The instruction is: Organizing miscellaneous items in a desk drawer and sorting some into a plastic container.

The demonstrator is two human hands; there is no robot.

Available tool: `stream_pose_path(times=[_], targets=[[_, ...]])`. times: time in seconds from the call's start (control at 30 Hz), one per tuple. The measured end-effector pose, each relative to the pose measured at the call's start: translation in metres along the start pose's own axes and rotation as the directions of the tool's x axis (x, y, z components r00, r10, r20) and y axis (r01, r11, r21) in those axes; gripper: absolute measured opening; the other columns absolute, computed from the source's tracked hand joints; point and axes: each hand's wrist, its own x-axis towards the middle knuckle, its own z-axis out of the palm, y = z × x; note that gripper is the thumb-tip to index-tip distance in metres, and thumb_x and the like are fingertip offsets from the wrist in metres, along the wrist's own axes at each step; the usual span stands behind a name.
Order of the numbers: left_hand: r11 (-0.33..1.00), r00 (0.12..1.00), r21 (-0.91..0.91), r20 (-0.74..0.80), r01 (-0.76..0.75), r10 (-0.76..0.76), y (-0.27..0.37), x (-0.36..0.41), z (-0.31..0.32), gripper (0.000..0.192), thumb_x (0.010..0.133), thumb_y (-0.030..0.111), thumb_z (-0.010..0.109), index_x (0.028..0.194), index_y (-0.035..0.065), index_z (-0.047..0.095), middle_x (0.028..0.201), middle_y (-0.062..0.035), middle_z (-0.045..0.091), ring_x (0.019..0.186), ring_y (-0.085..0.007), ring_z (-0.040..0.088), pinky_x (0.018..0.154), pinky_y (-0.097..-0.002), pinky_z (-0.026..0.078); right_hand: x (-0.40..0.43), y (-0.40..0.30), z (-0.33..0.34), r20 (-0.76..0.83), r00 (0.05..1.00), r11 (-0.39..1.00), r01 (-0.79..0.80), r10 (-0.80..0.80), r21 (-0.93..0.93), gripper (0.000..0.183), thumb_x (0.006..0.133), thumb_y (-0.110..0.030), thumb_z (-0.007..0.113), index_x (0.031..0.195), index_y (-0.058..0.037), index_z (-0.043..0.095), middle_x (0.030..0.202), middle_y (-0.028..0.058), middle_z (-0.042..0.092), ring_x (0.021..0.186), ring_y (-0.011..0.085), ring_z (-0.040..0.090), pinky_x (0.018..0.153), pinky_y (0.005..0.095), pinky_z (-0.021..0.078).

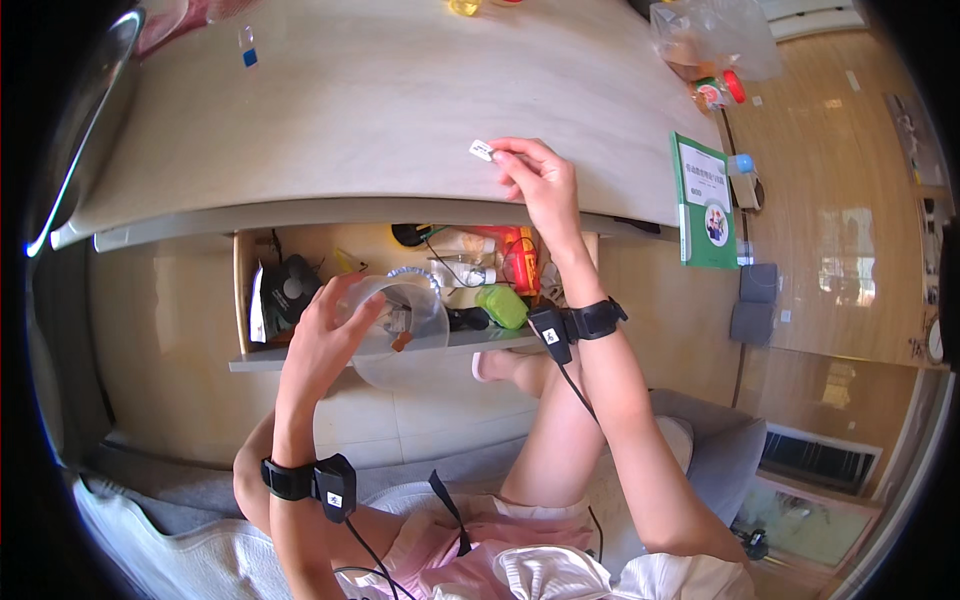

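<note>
My right hand [536,169] pinches a small white item with dark print [481,150] between thumb and fingertips, just over the near part of the pale tabletop [360,120]. My left hand [334,322] grips the side of a translucent plastic tub [409,352], held over the open drawer's front edge [472,344]. A few small things, one of them brown [401,342], show in or through the tub. Inside the drawer lie a black pouch [292,289], a beaded ring [427,276], white tubes, a red and yellow package [523,262] and a green case [504,306].
A green book [709,225] lies at the tabletop's right edge. Behind it are a jar with a red lid [712,91] and a clear plastic bag [712,37]. A small blue and clear item [248,52] lies far left. The drawer juts out above my legs.
</note>
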Motion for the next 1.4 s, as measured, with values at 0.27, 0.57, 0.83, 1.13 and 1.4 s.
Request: stream_pose_path(times=[0.27, 0.57, 0.83, 1.13, 1.4], targets=[[0.999, 0.999, 0.011, 0.018, -0.038, 0.038, -0.007, 0.001, 0.002, 0.052, 0.080, 0.041, 0.059, 0.116, 0.0045, 0.053, 0.113, -0.0127, 0.056, 0.094, -0.0237, 0.058, 0.078, -0.0308, 0.045, 0.000, -0.001, 0.000, 0.016, 1.000, 1.000, -0.010, 0.011, -0.029, 0.014, 0.085, -0.008, 0.055, 0.093, -0.0020, 0.064, 0.082, 0.0014, 0.061, 0.063, 0.0069, 0.055, 0.051, 0.0199, 0.0457], [0.991, 0.999, 0.121, 0.007, -0.052, 0.051, 0.002, -0.006, 0.001, 0.051, 0.080, 0.042, 0.059, 0.115, 0.0052, 0.054, 0.113, -0.0146, 0.056, 0.103, -0.0279, 0.054, 0.083, -0.0335, 0.044, 0.001, -0.002, 0.005, 0.012, 0.994, 0.987, 0.108, -0.108, -0.116, 0.012, 0.083, -0.006, 0.057, 0.092, -0.0008, 0.064, 0.082, 0.0018, 0.055, 0.066, 0.0068, 0.054, 0.055, 0.0202, 0.0442], [0.999, 0.999, -0.011, 0.019, 0.044, -0.044, 0.008, -0.011, -0.008, 0.050, 0.080, 0.041, 0.059, 0.116, 0.0060, 0.053, 0.111, -0.0140, 0.057, 0.096, -0.0247, 0.057, 0.081, -0.0318, 0.044, 0.003, 0.005, 0.003, -0.015, 0.991, 0.985, 0.130, -0.132, -0.116, 0.015, 0.081, -0.005, 0.059, 0.094, 0.0007, 0.063, 0.082, 0.0023, 0.056, 0.062, 0.0064, 0.050, 0.054, 0.0204, 0.0416], [1.000, 1.000, -0.016, -0.019, 0.017, -0.018, -0.006, -0.012, -0.039, 0.050, 0.085, 0.039, 0.057, 0.118, 0.0015, 0.052, 0.103, -0.0090, 0.059, 0.088, -0.0160, 0.054, 0.077, -0.0283, 0.043, -0.028, -0.015, -0.020, 0.163, 0.986, 0.997, -0.051, 0.040, 0.063, 0.013, 0.086, -0.011, 0.054, 0.094, -0.0036, 0.061, 0.072, -0.0011, 0.054, 0.056, 0.0022, 0.043, 0.049, 0.0170, 0.0349], [0.994, 0.985, -0.066, -0.153, -0.092, 0.081, -0.049, -0.017, -0.106, 0.046, 0.087, 0.039, 0.053, 0.115, 0.0034, 0.054, 0.099, -0.0055, 0.058, 0.078, -0.0129, 0.052, 0.069, -0.0255, 0.042, -0.075, 0.035, 0.003, 0.677, 0.510, 0.844, -0.241, 0.531, -0.480, 0.022, 0.087, -0.019, 0.052, 0.098, -0.0025, 0.059, 0.078, 0.0050, 0.062, 0.063, 0.0112, 0.055, 0.060, 0.0249, 0.0450]])
